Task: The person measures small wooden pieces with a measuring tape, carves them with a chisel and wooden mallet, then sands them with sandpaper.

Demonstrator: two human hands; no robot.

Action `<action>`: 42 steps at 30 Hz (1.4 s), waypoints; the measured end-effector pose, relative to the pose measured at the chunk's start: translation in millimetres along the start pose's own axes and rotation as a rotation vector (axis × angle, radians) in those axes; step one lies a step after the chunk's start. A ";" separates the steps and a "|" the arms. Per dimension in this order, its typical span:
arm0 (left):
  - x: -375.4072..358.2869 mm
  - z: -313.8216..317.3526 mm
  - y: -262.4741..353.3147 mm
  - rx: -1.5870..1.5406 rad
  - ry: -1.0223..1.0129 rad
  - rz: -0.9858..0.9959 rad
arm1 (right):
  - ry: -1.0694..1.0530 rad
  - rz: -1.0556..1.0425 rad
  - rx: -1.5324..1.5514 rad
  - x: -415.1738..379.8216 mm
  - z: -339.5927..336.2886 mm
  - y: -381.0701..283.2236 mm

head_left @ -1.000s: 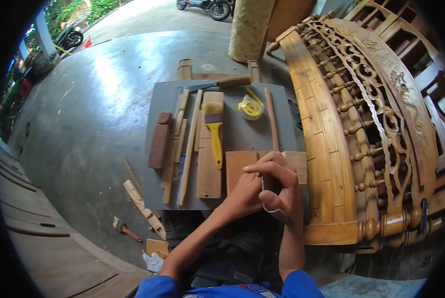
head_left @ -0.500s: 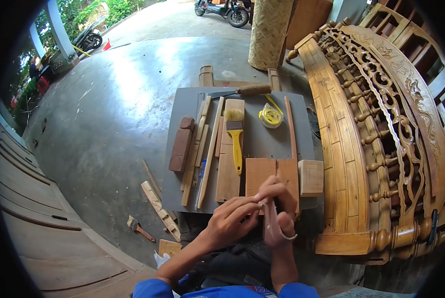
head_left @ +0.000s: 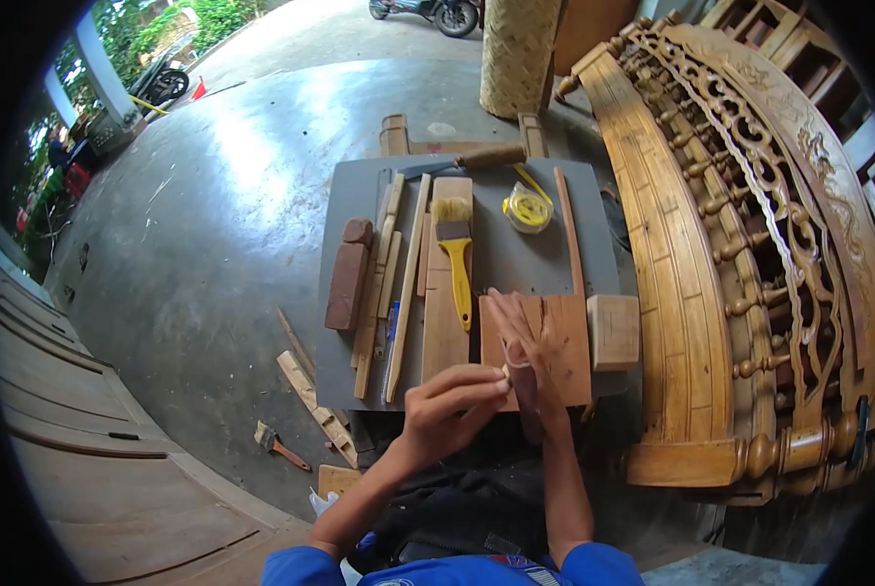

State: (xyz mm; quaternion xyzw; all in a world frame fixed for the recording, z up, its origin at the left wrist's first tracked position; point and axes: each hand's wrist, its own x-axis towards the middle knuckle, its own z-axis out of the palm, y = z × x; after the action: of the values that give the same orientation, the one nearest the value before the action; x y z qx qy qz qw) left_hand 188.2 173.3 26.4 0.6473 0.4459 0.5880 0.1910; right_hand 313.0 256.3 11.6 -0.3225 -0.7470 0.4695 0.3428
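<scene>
My left hand [head_left: 444, 408] is closed in a pinch beside my right palm, with a small pale bit at its fingertips that I cannot make out. Held edge-on, my right hand [head_left: 535, 366] has its fingers stretched out, and a thin pinkish wrap [head_left: 523, 383] lies around its palm. Below both hands is a square reddish wooden board [head_left: 571, 342] with a dark crack at its top edge. To its left, a yellow-handled brush [head_left: 459, 256] rests on a wooden block [head_left: 445, 337].
The grey tabletop [head_left: 501, 264] also carries wood strips [head_left: 379, 293], a reddish-brown block [head_left: 345, 288], a tape measure [head_left: 527, 209], a wooden-handled tool [head_left: 489, 156] and a pale block [head_left: 614, 333]. A carved bench [head_left: 652, 254] stands right; another brush [head_left: 281, 446] lies on the floor.
My right hand's bent fingers have straightened upward. My left hand has drawn slightly down and left, its fingers now more curled. The view has shifted a little.
</scene>
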 end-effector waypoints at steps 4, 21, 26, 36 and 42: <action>2.0 -0.5 3.8 0.006 0.021 -0.048 | -0.050 -0.143 -0.001 -0.9 -0.8 -34.8; -16.3 -1.1 8.7 0.012 0.061 -0.163 | -0.020 -0.061 -0.236 0.5 -1.2 8.0; -22.4 -4.4 6.7 0.112 0.065 -0.175 | -0.190 -0.394 -0.147 -13.0 2.1 -35.8; -13.2 1.3 9.9 0.104 0.062 -0.148 | -0.086 -0.176 -0.089 -0.5 -6.3 1.7; -15.1 -3.3 11.6 0.024 -0.021 -0.211 | -0.249 -0.263 -0.115 -1.8 -12.1 -3.9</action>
State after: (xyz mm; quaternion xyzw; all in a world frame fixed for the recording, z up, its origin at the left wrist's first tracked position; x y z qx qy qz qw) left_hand 190.6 154.2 27.2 0.6051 0.5166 0.5524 0.2487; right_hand 323.2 259.3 18.7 -0.1804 -0.8449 0.4137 0.2871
